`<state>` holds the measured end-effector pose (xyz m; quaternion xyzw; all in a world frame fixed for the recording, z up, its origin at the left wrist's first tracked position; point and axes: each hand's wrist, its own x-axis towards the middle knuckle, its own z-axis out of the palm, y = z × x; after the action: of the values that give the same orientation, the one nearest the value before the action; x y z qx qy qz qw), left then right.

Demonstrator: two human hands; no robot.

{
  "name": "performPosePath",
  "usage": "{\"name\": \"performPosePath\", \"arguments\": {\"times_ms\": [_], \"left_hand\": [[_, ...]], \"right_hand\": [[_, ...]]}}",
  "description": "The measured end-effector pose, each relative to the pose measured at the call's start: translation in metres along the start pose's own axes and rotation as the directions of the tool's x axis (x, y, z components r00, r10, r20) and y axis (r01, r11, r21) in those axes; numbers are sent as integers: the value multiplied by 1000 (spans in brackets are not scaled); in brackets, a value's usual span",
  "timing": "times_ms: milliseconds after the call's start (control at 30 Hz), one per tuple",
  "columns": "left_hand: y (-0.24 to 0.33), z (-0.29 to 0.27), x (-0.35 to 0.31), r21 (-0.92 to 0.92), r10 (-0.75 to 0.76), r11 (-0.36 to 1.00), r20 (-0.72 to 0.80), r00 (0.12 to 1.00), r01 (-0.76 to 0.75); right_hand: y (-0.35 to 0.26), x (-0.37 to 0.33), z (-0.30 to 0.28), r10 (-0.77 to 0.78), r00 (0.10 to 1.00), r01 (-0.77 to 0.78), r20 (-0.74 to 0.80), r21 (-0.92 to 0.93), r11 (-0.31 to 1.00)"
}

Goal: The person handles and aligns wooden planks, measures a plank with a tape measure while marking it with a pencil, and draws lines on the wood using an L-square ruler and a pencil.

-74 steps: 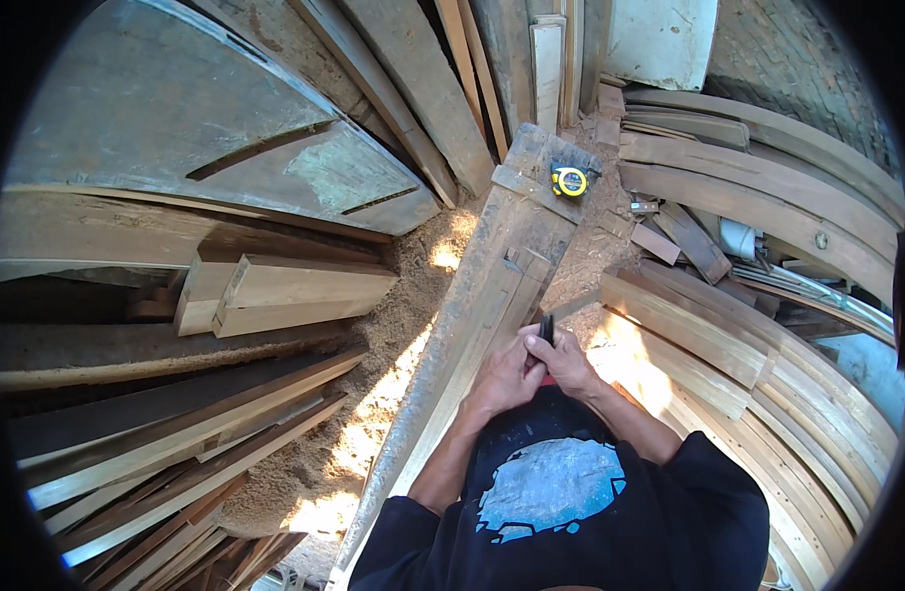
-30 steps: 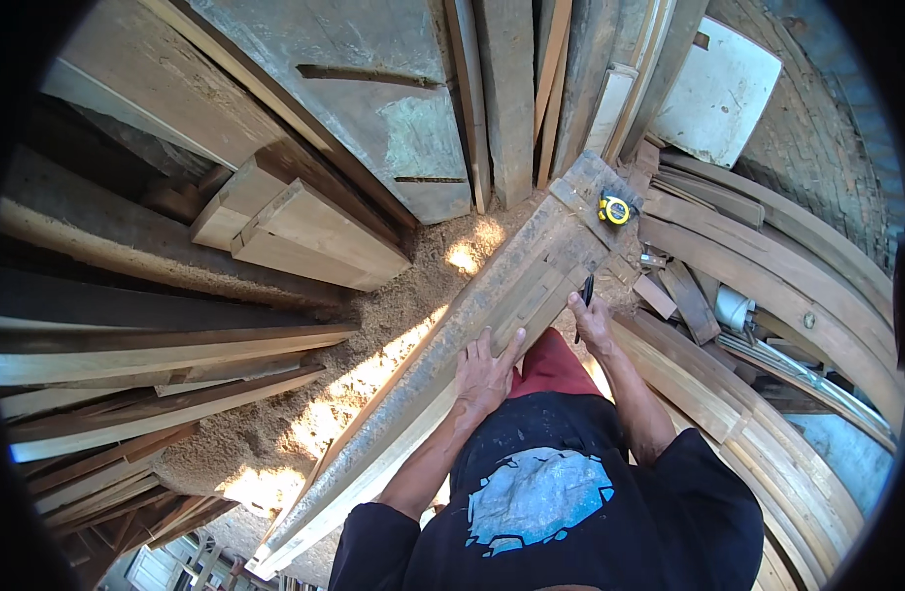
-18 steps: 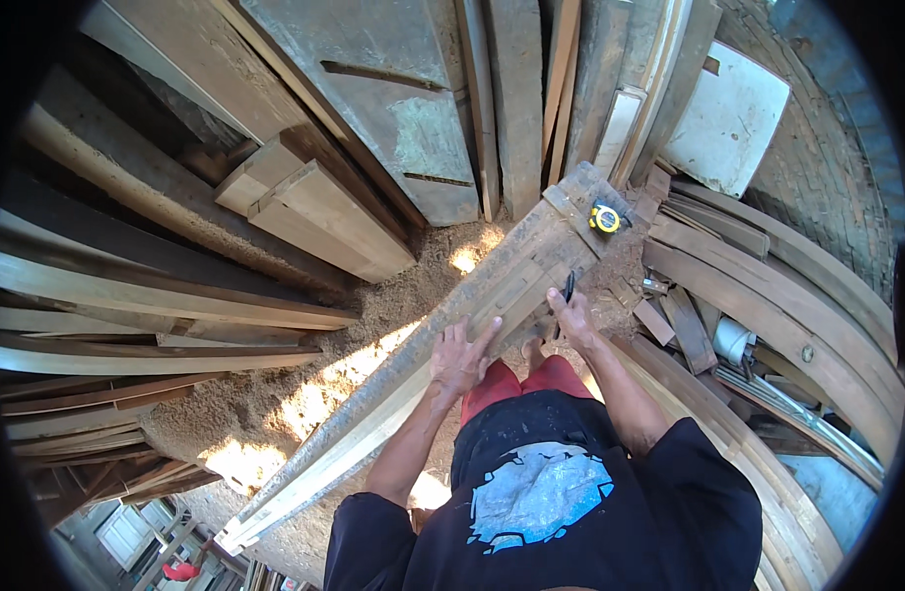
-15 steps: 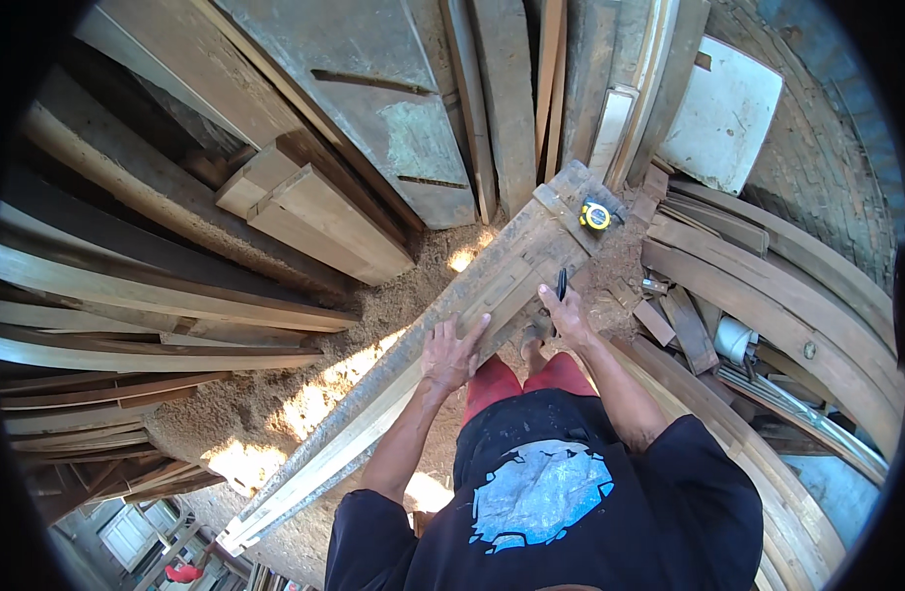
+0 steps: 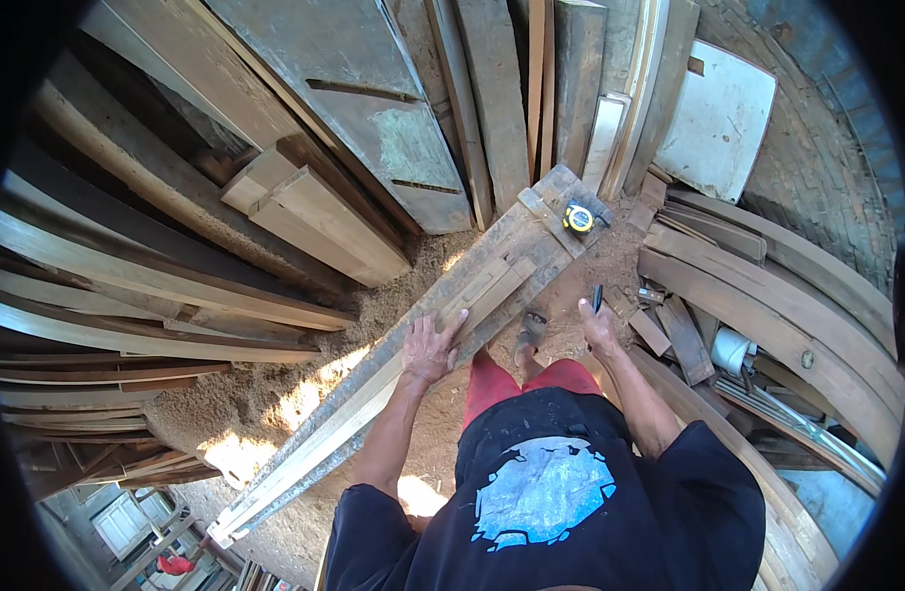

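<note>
My left hand [image 5: 431, 350] lies flat on long wooden strips [image 5: 497, 284], its thumb stretched out to the right. The strips rest lengthwise along a worn wooden bench [image 5: 516, 236] that runs diagonally from lower left to upper right. Off the bench's right side, over the ground, my right hand [image 5: 599, 330] is closed around a slim black pen [image 5: 597, 296], which points up from the fingers. A yellow and black tape measure [image 5: 578, 219] sits at the bench's far end, beside a crosswise wooden batten [image 5: 554, 222].
Planks [image 5: 176, 261] are stacked along the left, and upright boards [image 5: 492, 98] lean at the back. More timber [image 5: 768, 295] and offcuts lie at the right, near a white panel [image 5: 718, 123]. Sawdust [image 5: 255, 399] covers the ground, where my foot [image 5: 531, 330] stands beside the bench.
My right hand has moved right, away from the wooden strips, with the pen still in it. My left hand has shifted slightly left along the strips.
</note>
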<state>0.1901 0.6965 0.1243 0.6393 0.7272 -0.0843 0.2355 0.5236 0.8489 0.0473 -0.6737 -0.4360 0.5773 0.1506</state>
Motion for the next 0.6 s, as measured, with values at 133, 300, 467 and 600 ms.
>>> {"name": "performPosePath", "arguments": {"times_ms": [133, 300, 467, 600], "left_hand": [[1, -2, 0, 1, 3, 1000, -6, 1000, -3], [0, 2, 0, 6, 3, 1000, -14, 1000, -3], [-1, 1, -2, 8, -2, 1000, -30, 1000, 3], [4, -8, 0, -1, 24, 1000, -55, 998, -24]], "right_hand": [[2, -8, -2, -36, 998, 35, -43, -35, 999], [4, -13, 3, -9, 997, 2, -70, -94, 996], [15, -6, 4, 70, 995, -85, -77, -208, 974], [31, 3, 0, 80, 996, -86, -47, -141, 986]]}}
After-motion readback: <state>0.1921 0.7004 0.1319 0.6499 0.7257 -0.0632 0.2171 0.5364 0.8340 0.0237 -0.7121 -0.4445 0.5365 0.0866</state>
